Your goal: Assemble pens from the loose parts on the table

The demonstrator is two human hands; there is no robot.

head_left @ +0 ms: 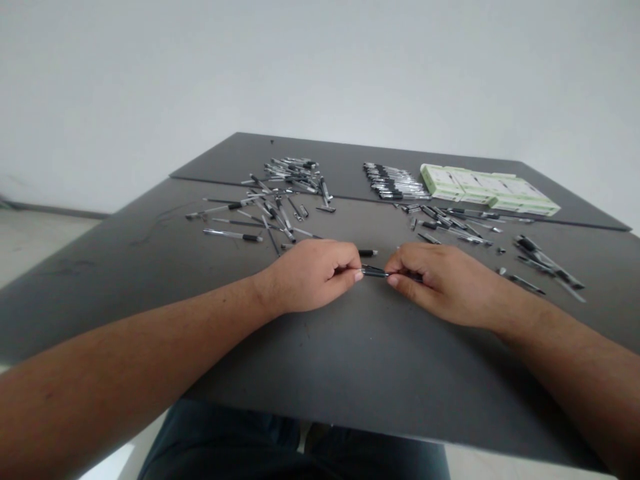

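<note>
Between my two hands, low over the dark table (350, 360), is a black and clear pen (374, 272). My left hand (320, 275) pinches its left end between thumb and fingers. Its right end is in the closed fingers of my right hand (435, 280), which hide part of it. Just behind my hands lies another pen, its black end (369, 253) showing past my left hand.
Loose pens and parts (280, 207) are scattered at the left back. A neat row of pens (393, 181) lies beside green and white boxes (485, 187) at the back right. More pen parts (455, 223) and several pens (547, 260) lie at the right.
</note>
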